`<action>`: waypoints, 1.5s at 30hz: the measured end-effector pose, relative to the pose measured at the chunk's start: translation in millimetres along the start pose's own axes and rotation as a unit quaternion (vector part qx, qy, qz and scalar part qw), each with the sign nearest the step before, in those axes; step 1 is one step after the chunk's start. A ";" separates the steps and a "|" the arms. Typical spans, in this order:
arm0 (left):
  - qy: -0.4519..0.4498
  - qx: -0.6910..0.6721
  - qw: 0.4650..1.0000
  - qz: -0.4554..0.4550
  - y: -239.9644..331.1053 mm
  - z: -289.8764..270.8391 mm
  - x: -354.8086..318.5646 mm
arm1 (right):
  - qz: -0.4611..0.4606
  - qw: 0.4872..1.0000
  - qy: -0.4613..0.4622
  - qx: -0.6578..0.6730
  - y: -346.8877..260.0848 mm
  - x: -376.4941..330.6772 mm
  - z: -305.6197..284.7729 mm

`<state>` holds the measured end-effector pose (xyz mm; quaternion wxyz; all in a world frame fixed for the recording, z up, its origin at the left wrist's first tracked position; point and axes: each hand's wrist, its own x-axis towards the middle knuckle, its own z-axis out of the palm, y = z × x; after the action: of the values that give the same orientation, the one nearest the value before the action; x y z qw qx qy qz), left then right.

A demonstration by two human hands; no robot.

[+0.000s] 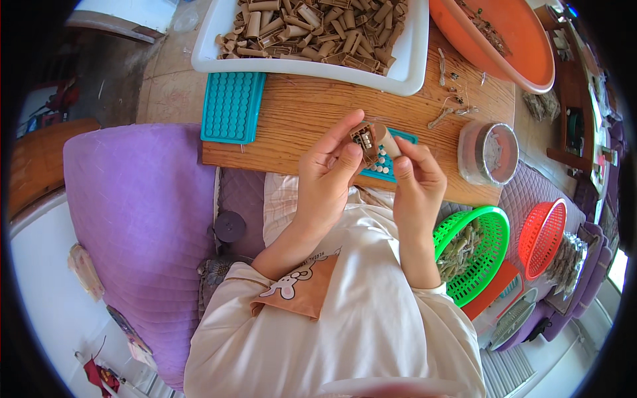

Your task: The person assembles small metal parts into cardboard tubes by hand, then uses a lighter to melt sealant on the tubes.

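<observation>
Dark-filled brown plastic casing (363, 137): Raised in front of the wearer over the near part of a wood-grained brown table (298, 109), it shows small pale and dark innards on its open face; a sharp tilt or jolt could shake loose any part that is not fixed.

Smooth curved brown plastic shell (387, 140): Held up against the casing's right side, though whether the two are joined cannot be told; pressed together askew, they could pinch the innards or chip a rim.

Shallow blue plastic tray (407, 136): Lies below the raised pieces, small round white pieces (380, 169) showing on it; a slipped casing or a dipping wrist could scatter them, perhaps over the near table edge toward the lap.

Left hand (325, 171): Forefinger and thumb stand apart by the casing's width, gripping it from the left, the forefinger's tip reaching above its top.

Right hand (420, 182): Thumb and forefinger close nearly together on the shell's lower right end; the other fingers curl in, their contact unclear.
</observation>
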<state>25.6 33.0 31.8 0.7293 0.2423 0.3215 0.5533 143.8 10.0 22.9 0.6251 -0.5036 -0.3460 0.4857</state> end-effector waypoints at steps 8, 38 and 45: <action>-0.047 0.003 0.999 0.012 -8.8 2.6 0.1 | -0.035 0.996 0.037 0.075 11.3 -17.0 9.6; -0.111 0.142 0.983 0.043 -37.1 7.7 6.2 | 0.075 0.933 -0.197 -0.293 -23.9 5.6 -32.6; -0.102 -0.035 0.994 0.008 -19.4 -20.6 17.4 | 0.014 0.762 0.111 -0.637 -51.8 75.9 -175.8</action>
<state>26.2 44.5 0.5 0.7615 0.2747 0.2239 0.5427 341.2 29.9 24.1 0.1871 -0.8415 -0.4964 0.1025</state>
